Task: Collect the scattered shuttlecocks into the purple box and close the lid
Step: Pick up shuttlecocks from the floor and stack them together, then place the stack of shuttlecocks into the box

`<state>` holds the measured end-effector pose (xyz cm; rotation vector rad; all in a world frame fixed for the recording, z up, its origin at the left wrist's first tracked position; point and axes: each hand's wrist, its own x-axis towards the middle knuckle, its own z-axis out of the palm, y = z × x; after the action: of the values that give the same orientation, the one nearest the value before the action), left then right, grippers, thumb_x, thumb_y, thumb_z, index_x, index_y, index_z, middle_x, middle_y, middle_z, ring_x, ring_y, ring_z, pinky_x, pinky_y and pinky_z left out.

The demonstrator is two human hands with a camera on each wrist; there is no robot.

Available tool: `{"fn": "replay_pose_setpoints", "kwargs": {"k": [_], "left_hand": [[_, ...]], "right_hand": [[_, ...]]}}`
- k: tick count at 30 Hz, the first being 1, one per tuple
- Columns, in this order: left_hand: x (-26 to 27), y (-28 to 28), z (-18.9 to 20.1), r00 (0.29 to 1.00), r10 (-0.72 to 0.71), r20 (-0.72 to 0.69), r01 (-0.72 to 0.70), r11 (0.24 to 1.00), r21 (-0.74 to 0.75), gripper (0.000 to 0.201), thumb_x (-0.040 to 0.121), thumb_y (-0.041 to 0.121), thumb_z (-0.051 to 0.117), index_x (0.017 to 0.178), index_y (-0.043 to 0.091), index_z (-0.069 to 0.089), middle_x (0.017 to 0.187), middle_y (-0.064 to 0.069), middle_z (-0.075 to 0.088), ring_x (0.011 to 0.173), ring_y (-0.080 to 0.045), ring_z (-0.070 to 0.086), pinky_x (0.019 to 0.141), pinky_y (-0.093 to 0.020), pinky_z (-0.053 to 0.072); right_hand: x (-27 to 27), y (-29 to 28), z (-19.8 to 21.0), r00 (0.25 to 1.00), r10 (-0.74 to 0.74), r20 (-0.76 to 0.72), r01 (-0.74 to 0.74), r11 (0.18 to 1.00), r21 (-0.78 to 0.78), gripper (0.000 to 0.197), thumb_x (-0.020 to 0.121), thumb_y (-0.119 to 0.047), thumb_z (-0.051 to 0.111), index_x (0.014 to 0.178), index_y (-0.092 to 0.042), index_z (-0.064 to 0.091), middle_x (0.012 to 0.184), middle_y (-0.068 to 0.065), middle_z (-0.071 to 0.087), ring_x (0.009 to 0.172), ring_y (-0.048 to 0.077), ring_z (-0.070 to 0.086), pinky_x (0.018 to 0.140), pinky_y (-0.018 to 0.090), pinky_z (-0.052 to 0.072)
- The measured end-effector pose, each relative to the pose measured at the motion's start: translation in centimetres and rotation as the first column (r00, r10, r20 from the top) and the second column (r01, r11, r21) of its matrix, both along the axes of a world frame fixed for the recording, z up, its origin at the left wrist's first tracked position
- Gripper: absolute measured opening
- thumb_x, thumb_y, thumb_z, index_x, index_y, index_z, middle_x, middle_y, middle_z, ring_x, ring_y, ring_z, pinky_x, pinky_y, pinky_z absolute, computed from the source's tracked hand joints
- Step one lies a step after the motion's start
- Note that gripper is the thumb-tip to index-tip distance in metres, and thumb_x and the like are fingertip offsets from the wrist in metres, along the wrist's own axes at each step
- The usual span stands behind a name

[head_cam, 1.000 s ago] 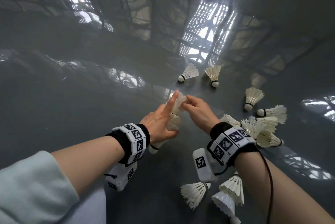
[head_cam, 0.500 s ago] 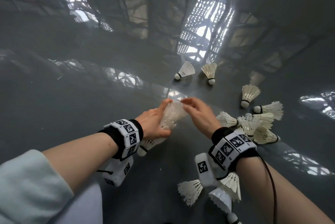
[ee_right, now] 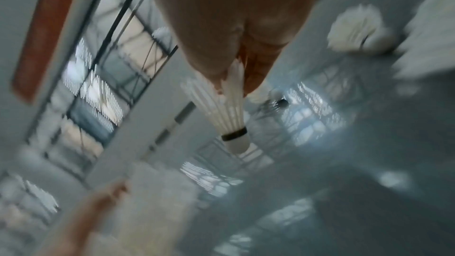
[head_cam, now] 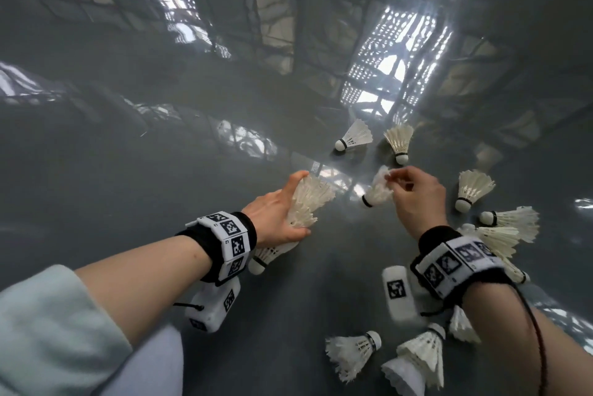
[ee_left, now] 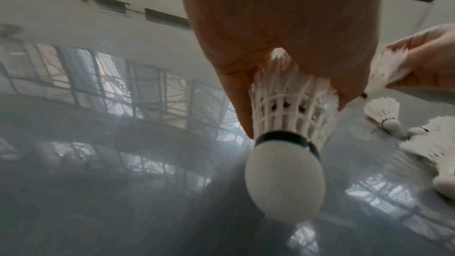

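Observation:
My left hand (head_cam: pixel 300 203) grips a nested stack of white shuttlecocks (head_cam: pixel 309 200), its cork end (head_cam: pixel 256 265) pointing back toward my wrist. In the left wrist view the stack's cork (ee_left: pixel 285 178) fills the middle under my left hand (ee_left: pixel 293 104). My right hand (head_cam: pixel 393 179) pinches a single shuttlecock (head_cam: pixel 378 191) by its feathers, a short gap to the right of the stack. The blurred right wrist view shows that shuttlecock (ee_right: pixel 226 112) hanging cork-down from my right hand (ee_right: pixel 234 77). The purple box is not in view.
Loose shuttlecocks lie on the glossy grey floor (head_cam: pixel 160 203): two beyond my hands (head_cam: pixel 354 135) (head_cam: pixel 399 142), a cluster at the right (head_cam: pixel 510 225), and several near my right forearm (head_cam: pixel 353 350). Window reflections cover the floor.
My hands were together at the top of the stack. They have since parted: the right hand has moved right holding a single shuttlecock, while the left still holds the stack.

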<state>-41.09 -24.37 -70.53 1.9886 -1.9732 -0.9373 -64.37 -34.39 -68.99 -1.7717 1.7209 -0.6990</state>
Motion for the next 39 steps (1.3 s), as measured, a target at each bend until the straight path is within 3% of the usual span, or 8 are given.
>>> {"fn": "replay_pose_setpoints", "kwargs": {"k": [5, 17, 23, 26, 28, 31, 35, 39], "left_hand": [[5.0, 1.1, 4.9, 0.998, 0.001, 0.062, 0.001, 1.0, -0.029, 0.099, 0.079, 0.042, 0.07, 0.145, 0.036, -0.004, 0.097, -0.004, 0.059, 0.08, -0.023, 0.06, 0.079, -0.039, 0.053], [24.4, 10.6, 11.6, 0.979, 0.041, 0.2, -0.02, 0.994, -0.108, 0.105, 0.077, 0.04, 0.072, 0.145, 0.041, -0.008, 0.107, 0.004, 0.059, 0.076, -0.015, 0.057, 0.068, -0.028, 0.047], [36.0, 18.7, 13.8, 0.875, 0.105, 0.473, -0.025, 0.985, -0.172, 0.12, 0.08, 0.051, 0.067, 0.139, 0.038, -0.036, 0.136, -0.001, 0.051, 0.09, -0.025, 0.064, 0.067, -0.028, 0.042], [43.3, 23.2, 14.5, 0.779, 0.111, 0.617, -0.016, 0.987, -0.158, 0.112, 0.082, 0.053, 0.064, 0.149, 0.027, -0.021, 0.144, 0.001, 0.043, 0.108, -0.026, 0.061, 0.073, -0.031, 0.045], [47.3, 25.9, 14.8, 0.755, 0.119, 0.644, -0.012, 0.986, -0.168, 0.097, 0.082, 0.051, 0.065, 0.152, 0.03, 0.001, 0.141, 0.005, 0.042, 0.117, -0.021, 0.055, 0.079, -0.038, 0.05], [51.7, 28.6, 13.9, 0.749, 0.135, 0.648, -0.007, 0.981, -0.196, 0.084, 0.08, 0.042, 0.069, 0.147, 0.029, 0.02, 0.12, 0.001, 0.05, 0.107, -0.023, 0.055, 0.076, -0.043, 0.051], [56.0, 31.5, 10.8, 0.808, 0.099, 0.581, 0.056, 0.968, -0.243, 0.084, 0.07, 0.013, 0.073, 0.14, 0.028, 0.029, 0.11, -0.006, 0.053, 0.093, -0.03, 0.055, 0.07, -0.05, 0.049], [56.9, 33.2, 7.4, 0.795, 0.098, 0.598, 0.122, 0.941, -0.317, 0.089, 0.057, 0.0, 0.071, 0.134, 0.028, 0.036, 0.115, -0.009, 0.053, 0.094, -0.033, 0.056, 0.067, -0.045, 0.047]], "right_hand": [[8.6, -1.3, 2.3, 0.841, -0.049, 0.538, -0.108, 0.961, 0.256, 0.027, 0.082, 0.003, 0.059, 0.081, -0.021, 0.069, 0.095, 0.009, 0.072, 0.092, 0.024, 0.069, 0.082, 0.034, 0.056], [32.1, 7.9, 8.7, 0.728, 0.333, 0.598, -0.571, 0.778, 0.262, 0.02, 0.087, 0.001, 0.057, 0.079, -0.013, 0.069, 0.08, 0.007, 0.069, 0.072, 0.016, 0.064, 0.072, 0.028, 0.055], [42.7, 13.2, 11.4, 0.684, 0.693, 0.226, -0.729, 0.655, 0.198, 0.01, 0.083, -0.025, 0.064, 0.077, -0.026, 0.072, 0.081, 0.001, 0.065, 0.076, 0.013, 0.056, 0.074, 0.034, 0.047], [49.1, 17.8, 12.9, 0.611, 0.778, -0.147, -0.779, 0.624, 0.059, 0.011, 0.08, -0.035, 0.069, 0.085, -0.026, 0.07, 0.088, 0.002, 0.051, 0.083, 0.013, 0.044, 0.074, 0.023, 0.034], [52.9, 21.1, 14.2, 0.584, 0.787, -0.199, -0.799, 0.601, 0.032, 0.011, 0.082, -0.031, 0.066, 0.075, -0.023, 0.064, 0.076, -0.002, 0.047, 0.075, 0.017, 0.044, 0.065, 0.024, 0.034], [57.3, 24.7, 14.2, 0.587, 0.808, 0.039, -0.797, 0.57, 0.198, 0.029, 0.083, -0.011, 0.055, 0.056, -0.019, 0.049, 0.056, -0.005, 0.045, 0.054, 0.015, 0.044, 0.053, 0.023, 0.04], [60.7, 29.1, 12.6, 0.655, 0.572, 0.494, -0.755, 0.511, 0.41, 0.023, 0.084, 0.003, 0.043, 0.065, -0.008, 0.051, 0.06, 0.009, 0.051, 0.051, 0.023, 0.049, 0.053, 0.027, 0.046], [60.6, 32.5, 9.7, 0.701, 0.393, 0.595, -0.713, 0.397, 0.578, 0.017, 0.083, -0.002, 0.038, 0.073, -0.007, 0.051, 0.069, 0.012, 0.057, 0.059, 0.024, 0.056, 0.065, 0.032, 0.049]]}}
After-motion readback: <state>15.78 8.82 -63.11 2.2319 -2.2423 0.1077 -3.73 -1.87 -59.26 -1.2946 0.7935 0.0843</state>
